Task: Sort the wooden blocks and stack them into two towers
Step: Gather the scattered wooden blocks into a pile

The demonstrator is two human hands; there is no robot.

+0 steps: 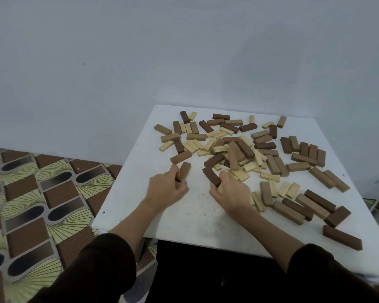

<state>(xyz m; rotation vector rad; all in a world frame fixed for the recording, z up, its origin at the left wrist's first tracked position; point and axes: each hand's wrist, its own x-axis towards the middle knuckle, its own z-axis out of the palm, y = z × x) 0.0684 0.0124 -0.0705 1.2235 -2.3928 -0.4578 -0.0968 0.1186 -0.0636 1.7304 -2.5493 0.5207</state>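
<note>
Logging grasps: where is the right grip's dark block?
Head view, centre of the table: the right grip holds the dark block at the pile's near edge.

A white counter [184, 217] stands against a plain pale-blue wall [140, 51]; patterned brown-and-green floor [31, 193] lies left.

Bench [153, 219] near-left corner bare: open passage. Scattered blocks [276, 166] crowd far and right side; piled heap [233, 154] mid-bench stands highest. Wall [184, 51] close behind.
</note>
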